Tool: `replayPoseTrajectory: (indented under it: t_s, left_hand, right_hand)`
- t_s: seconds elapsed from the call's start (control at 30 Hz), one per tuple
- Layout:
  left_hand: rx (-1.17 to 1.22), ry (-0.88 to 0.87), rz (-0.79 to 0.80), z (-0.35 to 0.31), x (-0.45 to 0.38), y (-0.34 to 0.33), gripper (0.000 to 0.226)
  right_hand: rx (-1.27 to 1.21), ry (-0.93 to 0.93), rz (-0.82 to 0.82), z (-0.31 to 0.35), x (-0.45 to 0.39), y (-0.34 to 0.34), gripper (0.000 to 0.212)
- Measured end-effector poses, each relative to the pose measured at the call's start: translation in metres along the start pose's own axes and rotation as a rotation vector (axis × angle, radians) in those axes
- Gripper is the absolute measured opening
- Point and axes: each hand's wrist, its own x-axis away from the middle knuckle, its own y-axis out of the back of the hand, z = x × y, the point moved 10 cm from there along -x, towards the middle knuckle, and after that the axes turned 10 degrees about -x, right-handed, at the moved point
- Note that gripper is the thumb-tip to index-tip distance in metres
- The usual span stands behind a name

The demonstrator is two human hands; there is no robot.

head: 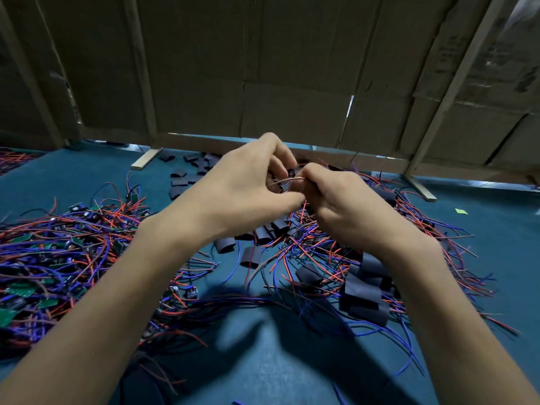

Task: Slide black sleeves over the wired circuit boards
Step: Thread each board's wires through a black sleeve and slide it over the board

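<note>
Both hands meet above the middle of the teal table (263,361). My left hand (248,188) curls its fingers round a small dark piece, partly hidden, which looks like a black sleeve (283,187). My right hand (342,206) pinches a bunch of thin wires (287,181) that run toward the left hand's fingers. The circuit board between the hands is hidden by the fingers. Bare green boards with red and blue wires (58,258) lie heaped at the left. Sleeved pieces with wires (362,290) pile up at the right.
Loose black sleeves (190,173) lie scattered at the back, near a cardboard partition (263,83) on wooden feet. More sleeves (251,255) lie under my hands. A small green scrap (461,211) sits at the far right.
</note>
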Motion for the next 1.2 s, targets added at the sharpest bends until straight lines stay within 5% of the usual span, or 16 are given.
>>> replayPoseTrajectory:
  t_s: [0.1,0.2,0.27,0.43,0.53,0.6,0.7,0.8,0.93,1.07,1.2]
  left_hand:
    - [0.014,0.060,0.159,0.020,-0.003,-0.013,0.043]
    - [-0.169,0.135,0.350,0.042,0.000,-0.028,0.025]
    - [-0.224,0.144,0.351,0.050,-0.001,-0.027,0.012]
    - [-0.019,0.048,0.189,0.047,-0.009,-0.006,0.026]
    - [0.072,0.007,0.339,0.045,-0.004,-0.024,0.048]
    - [0.190,0.019,0.422,0.043,0.001,-0.042,0.041]
    - [0.361,-0.014,0.274,0.033,-0.003,-0.040,0.023]
    - [0.622,0.053,0.154,0.035,-0.007,-0.027,0.029]
    - [0.909,0.245,0.267,0.038,-0.003,-0.034,0.022]
    - [0.905,0.331,0.195,0.043,-0.005,-0.027,0.017]
    - [0.652,0.287,0.172,0.044,-0.003,-0.020,0.009]
  right_hand:
    - [0.024,-0.014,-0.033,-0.007,-0.001,0.001,0.014]
    - [-0.049,-0.010,-0.137,-0.010,0.000,0.013,0.020]
    - [-0.076,0.001,-0.187,-0.011,0.001,0.021,0.024]
    - [-0.091,0.004,-0.263,-0.015,0.004,0.035,0.022]
    - [-0.143,-0.001,-0.295,-0.015,0.004,0.036,0.022]
    - [-0.169,0.013,-0.330,-0.012,0.005,0.038,0.023]
    - [-0.205,0.047,-0.380,-0.009,0.007,0.043,0.023]
    - [-0.156,0.055,-0.385,-0.008,0.008,0.048,0.019]
    - [-0.041,0.021,-0.363,-0.015,0.008,0.049,0.015]
    - [0.016,-0.071,-0.275,-0.031,0.006,0.041,0.033]
    - [0.060,-0.088,-0.130,-0.033,0.001,0.023,0.063]
